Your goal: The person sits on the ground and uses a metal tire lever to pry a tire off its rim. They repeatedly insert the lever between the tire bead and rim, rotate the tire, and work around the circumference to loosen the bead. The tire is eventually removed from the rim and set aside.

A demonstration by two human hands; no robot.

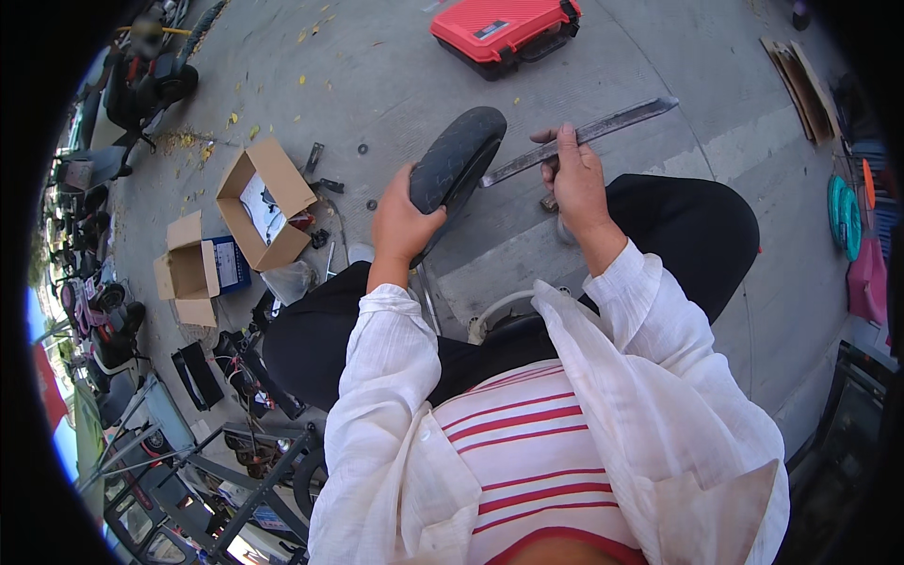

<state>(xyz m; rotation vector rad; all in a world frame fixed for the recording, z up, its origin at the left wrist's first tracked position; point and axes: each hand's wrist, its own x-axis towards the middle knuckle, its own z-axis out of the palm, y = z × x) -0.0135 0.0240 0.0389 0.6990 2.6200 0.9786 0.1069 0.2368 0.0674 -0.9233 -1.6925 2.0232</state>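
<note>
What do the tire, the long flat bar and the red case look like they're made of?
Tire: probably black rubber, mostly matte, judging by its dull sheen and faint pale marks.
Long flat bar: most likely steel, with a worn grey surface, dark patches and a brighter end.
Red case: seems to be hard molded plastic, given its ribbed lid, though another rigid material is possible.

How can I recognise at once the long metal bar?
Find the red case at the picture's top edge. Below it, the right hand holds the long metal bar, slanting up to the right. Unlike the black tyre in the left hand, it is straight and grey.
</note>
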